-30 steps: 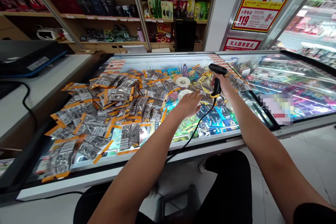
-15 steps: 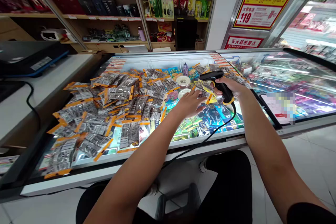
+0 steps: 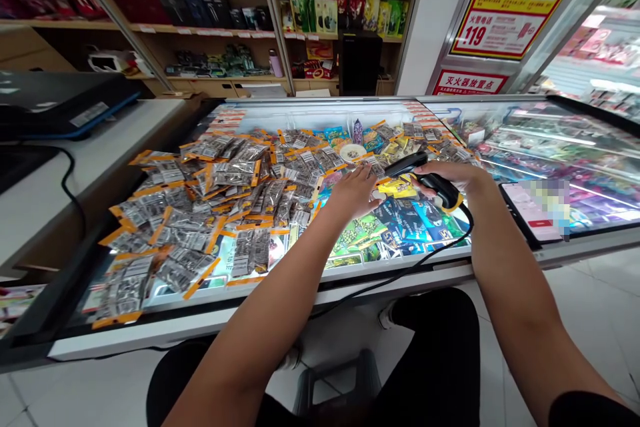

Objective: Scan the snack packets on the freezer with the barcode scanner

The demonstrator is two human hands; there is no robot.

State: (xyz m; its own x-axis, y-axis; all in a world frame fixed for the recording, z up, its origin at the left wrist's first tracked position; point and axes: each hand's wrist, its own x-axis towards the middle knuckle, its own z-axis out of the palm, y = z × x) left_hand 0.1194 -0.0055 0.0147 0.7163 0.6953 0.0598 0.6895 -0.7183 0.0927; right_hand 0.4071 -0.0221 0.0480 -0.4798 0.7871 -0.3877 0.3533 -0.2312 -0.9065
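Observation:
My right hand [image 3: 457, 177] grips a black and yellow barcode scanner [image 3: 425, 177], tilted low with its head pointing left. A black cable [image 3: 400, 273] hangs from it over the freezer's front edge. My left hand [image 3: 353, 190] holds a yellow snack packet [image 3: 397, 187] just under the scanner's head, fingers pinching its left edge. Both hands hover over the glass lid of a chest freezer [image 3: 300, 293]. A big heap of silver and orange snack packets [image 3: 210, 200] covers the left half of the lid.
A phone [image 3: 533, 213] lies on the glass to the right of my right hand. A white counter [image 3: 75, 167] with a black device [image 3: 55, 103] stands on the left. Shelves with goods [image 3: 240, 20] line the back wall. A stool [image 3: 340, 387] sits between my legs.
My right hand has lowered the scanner from upright to nearly level and drawn it nearer. My left hand has taken up a yellow packet and brought it under the scanner's head.

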